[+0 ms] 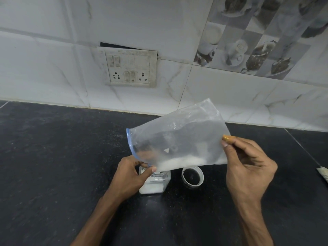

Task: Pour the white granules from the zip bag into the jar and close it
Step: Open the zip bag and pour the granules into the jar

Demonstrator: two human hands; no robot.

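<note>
A clear zip bag (pixel 179 137) with a blue zip edge is held tilted over a small clear square jar (pixel 156 183) on the black counter. White granules (pixel 181 161) lie along the bag's lower edge, sloping toward the jar's mouth. The jar holds some white granules at its bottom. My left hand (pixel 131 176) pinches the bag's lower zip corner right at the jar's opening. My right hand (pixel 248 167) pinches the bag's raised bottom edge. The jar's white lid (pixel 192 176) lies upside down on the counter just right of the jar.
The black stone counter (pixel 62 157) meets a white tiled wall with a switch and socket panel (pixel 129 67). A pale object (pixel 324 174) pokes in at the right edge of the counter.
</note>
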